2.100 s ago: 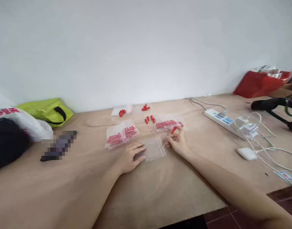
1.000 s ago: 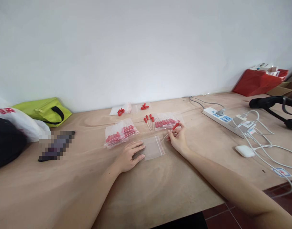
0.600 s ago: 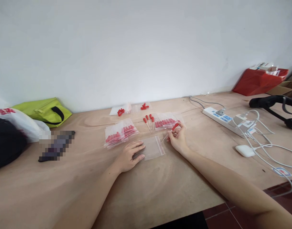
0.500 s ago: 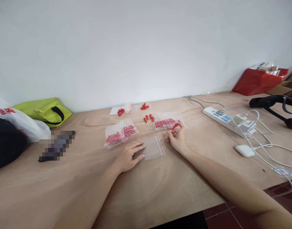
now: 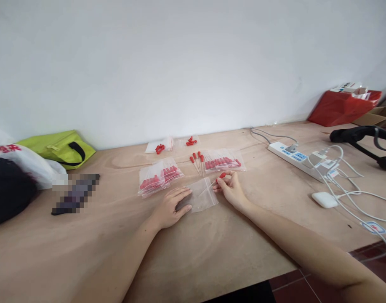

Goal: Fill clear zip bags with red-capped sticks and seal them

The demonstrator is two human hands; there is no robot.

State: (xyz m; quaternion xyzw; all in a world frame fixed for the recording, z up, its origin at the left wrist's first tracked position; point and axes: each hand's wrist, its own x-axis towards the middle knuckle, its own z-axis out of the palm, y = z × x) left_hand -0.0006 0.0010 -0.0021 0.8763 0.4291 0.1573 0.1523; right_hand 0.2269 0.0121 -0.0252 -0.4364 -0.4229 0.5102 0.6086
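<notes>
A clear zip-lock bag [image 5: 200, 201] lies flat on the wooden table with its zip end toward the right. My left hand [image 5: 174, 207] rests over the bag's left end, fingers stretched out and thumb apart. Between the closed fingers of my right hand [image 5: 232, 191] is a dropper [image 5: 223, 175] with a red rubber bulb. Its thin clear tube slants left over the bag's zip end; whether the tip is inside or on top, I cannot tell. Several loose droppers [image 5: 197, 159] lie just beyond. Filled bags of droppers sit in a left pile [image 5: 156, 179] and a right pile [image 5: 222, 162].
Farther back are red bulbs [image 5: 160, 148] on empty bags [image 5: 151, 146] and more red bulbs [image 5: 191, 142]. To the right are a power strip [image 5: 294, 156], cables, a white charger [image 5: 324, 200] and a black headset [image 5: 360, 145]. A lime bag [image 5: 58, 147] and a black item [image 5: 9, 189] stand left.
My right hand has moved slightly left and nearer with the dropper, bringing its tube from beside the bag to over its zip end. My left hand has stayed in place.
</notes>
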